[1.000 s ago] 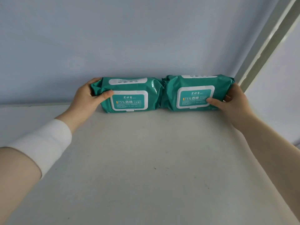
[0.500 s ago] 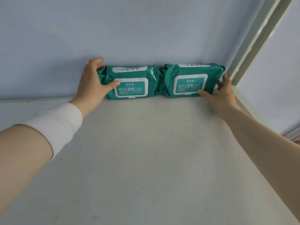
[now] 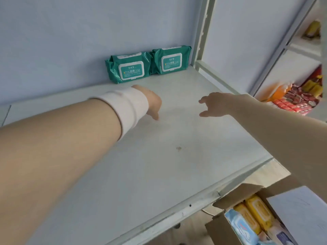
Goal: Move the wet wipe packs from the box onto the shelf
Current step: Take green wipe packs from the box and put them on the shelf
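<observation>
Two green wipe packs stand touching at the back of the shelf. Our left hand and right hand hover empty, fingers apart. We reach both down into the box and lift further packs squarely

Two teal wet wipe packs upright, touching, at shelf back wall; cardboard box of packs below shelf's front edge.

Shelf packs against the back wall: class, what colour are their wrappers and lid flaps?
Both packs have teal-green wrappers, with white-framed lid flaps; the head view shows this clearly.
</observation>
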### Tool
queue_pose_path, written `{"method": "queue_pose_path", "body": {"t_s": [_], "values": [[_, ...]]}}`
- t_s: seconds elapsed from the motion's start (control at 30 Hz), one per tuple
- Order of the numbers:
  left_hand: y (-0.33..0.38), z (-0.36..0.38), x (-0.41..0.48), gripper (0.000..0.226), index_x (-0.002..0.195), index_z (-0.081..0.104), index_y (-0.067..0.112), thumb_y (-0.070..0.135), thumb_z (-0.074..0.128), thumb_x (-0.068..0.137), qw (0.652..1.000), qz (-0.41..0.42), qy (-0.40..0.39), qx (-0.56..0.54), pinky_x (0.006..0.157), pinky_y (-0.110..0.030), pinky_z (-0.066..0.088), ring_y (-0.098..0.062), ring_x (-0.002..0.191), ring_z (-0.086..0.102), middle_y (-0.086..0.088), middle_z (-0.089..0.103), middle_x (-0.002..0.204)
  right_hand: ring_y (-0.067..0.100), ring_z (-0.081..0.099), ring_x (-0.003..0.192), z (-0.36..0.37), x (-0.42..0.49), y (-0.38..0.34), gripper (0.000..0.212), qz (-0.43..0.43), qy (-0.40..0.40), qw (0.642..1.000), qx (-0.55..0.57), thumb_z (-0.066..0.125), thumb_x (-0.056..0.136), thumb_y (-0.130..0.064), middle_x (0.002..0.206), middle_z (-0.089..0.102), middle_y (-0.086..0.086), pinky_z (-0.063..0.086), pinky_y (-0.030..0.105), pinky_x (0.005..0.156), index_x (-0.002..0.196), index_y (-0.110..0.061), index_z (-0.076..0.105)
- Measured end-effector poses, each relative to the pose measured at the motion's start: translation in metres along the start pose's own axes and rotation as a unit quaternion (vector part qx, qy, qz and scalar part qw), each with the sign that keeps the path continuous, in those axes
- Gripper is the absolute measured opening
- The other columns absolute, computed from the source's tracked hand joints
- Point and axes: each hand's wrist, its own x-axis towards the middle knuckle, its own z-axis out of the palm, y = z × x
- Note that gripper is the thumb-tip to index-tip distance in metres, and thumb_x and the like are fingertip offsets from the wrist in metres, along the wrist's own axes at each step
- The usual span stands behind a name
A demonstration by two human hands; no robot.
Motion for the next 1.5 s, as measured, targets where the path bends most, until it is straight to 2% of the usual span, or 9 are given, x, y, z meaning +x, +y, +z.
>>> {"method": "queue_pose_path", "body": {"t_s": [0.13, 0.33, 0.43, 0.6, 0.73, 0.93, 1.07, 1.27, 1.5], "values": [[0.05, -0.021, -0.045, 0.06, 0.132, 0.047, 0.023, 0.06, 0.048, 0.085, 0.997, 0.072, -0.03, 0.015, 0.104, -0.043, 0.039, -0.026, 0.122, 0.05, -0.001, 0.05, 0.138, 0.024, 0.033, 0.136, 0.019, -0.087, 0.016, 0.063, 0.011, -0.034, 0.999, 0.0, 0.041, 0.094, -0.048, 0.146, 0.037, 0.001, 0.029, 0.041, 0.111, 0.148, -0.022, 0.021], [0.147, -0.057, -0.106, 0.059, 0.13, 0.047, 0.025, 0.062, 0.049, 0.083, 0.983, 0.171, 0.011, 0.069, 0.102, -0.042, 0.042, -0.025, 0.116, 0.054, -0.002, 0.053, 0.132, 0.022, 0.034, 0.135, 0.06, -0.208, 0.066, 0.06, 0.034, -0.045, 0.998, 0.011, 0.041, 0.093, -0.049, 0.148, 0.036, 0.0, 0.03, 0.038, 0.112, 0.145, -0.022, 0.027], [0.218, -0.071, -0.131, 0.06, 0.135, 0.042, 0.021, 0.058, 0.046, 0.087, 0.97, 0.217, 0.017, 0.11, 0.1, -0.038, 0.041, -0.026, 0.114, 0.054, -0.008, 0.054, 0.132, 0.023, 0.039, 0.131, 0.093, -0.265, 0.098, 0.058, 0.04, -0.058, 0.997, 0.04, 0.043, 0.093, -0.049, 0.145, 0.04, 0.002, 0.033, 0.036, 0.106, 0.143, -0.021, 0.033], [0.357, -0.073, -0.167, 0.056, 0.135, 0.043, 0.015, 0.048, 0.048, 0.09, 0.939, 0.32, 0.052, 0.111, 0.088, -0.032, 0.041, -0.025, 0.115, 0.052, -0.005, 0.052, 0.133, 0.024, 0.044, 0.126, 0.18, -0.363, 0.172, 0.051, 0.107, -0.072, 0.986, 0.104, 0.044, 0.095, -0.041, 0.139, 0.048, 0.007, 0.035, 0.03, 0.101, 0.138, -0.013, 0.042], [0.457, -0.042, -0.167, 0.053, 0.135, 0.043, 0.019, 0.047, 0.05, 0.09, 0.92, 0.37, 0.033, 0.124, 0.097, -0.039, 0.045, -0.025, 0.115, 0.053, -0.003, 0.055, 0.13, 0.025, 0.042, 0.129, 0.279, -0.416, 0.225, 0.054, 0.203, -0.143, 0.956, 0.155, 0.047, 0.094, -0.04, 0.142, 0.044, 0.008, 0.034, 0.033, 0.104, 0.14, -0.013, 0.039], [0.566, 0.018, -0.127, 0.051, 0.133, 0.045, 0.016, 0.046, 0.047, 0.092, 0.885, 0.427, -0.04, 0.182, 0.093, -0.038, 0.046, -0.027, 0.115, 0.053, -0.006, 0.053, 0.132, 0.027, 0.05, 0.12, 0.421, -0.433, 0.266, 0.054, 0.251, -0.243, 0.911, 0.22, 0.045, 0.093, -0.044, 0.133, 0.053, 0.01, 0.043, 0.038, 0.101, 0.133, -0.009, 0.047], [0.631, 0.051, -0.08, 0.049, 0.135, 0.042, 0.014, 0.042, 0.044, 0.095, 0.857, 0.476, -0.086, 0.176, 0.088, -0.036, 0.044, -0.029, 0.116, 0.053, -0.009, 0.053, 0.132, 0.028, 0.051, 0.12, 0.5, -0.423, 0.271, 0.051, 0.274, -0.295, 0.859, 0.317, 0.047, 0.093, -0.042, 0.132, 0.053, 0.009, 0.045, 0.036, 0.097, 0.134, -0.013, 0.045], [0.684, 0.111, -0.044, 0.049, 0.135, 0.042, 0.014, 0.04, 0.043, 0.094, 0.834, 0.486, -0.204, 0.162, 0.098, -0.039, 0.042, -0.031, 0.123, 0.049, -0.011, 0.049, 0.138, 0.028, 0.049, 0.123, 0.568, -0.411, 0.263, 0.051, 0.302, -0.342, 0.793, 0.403, 0.047, 0.093, -0.041, 0.137, 0.049, 0.01, 0.043, 0.036, 0.096, 0.137, -0.015, 0.041], [0.698, 0.132, -0.047, 0.053, 0.14, 0.037, 0.012, 0.038, 0.044, 0.094, 0.842, 0.428, -0.289, 0.154, 0.104, -0.038, 0.039, -0.028, 0.129, 0.045, -0.01, 0.045, 0.143, 0.029, 0.046, 0.125, 0.583, -0.401, 0.303, 0.051, 0.274, -0.359, 0.799, 0.398, 0.045, 0.093, -0.041, 0.138, 0.047, 0.011, 0.042, 0.039, 0.098, 0.138, -0.015, 0.04]]}}
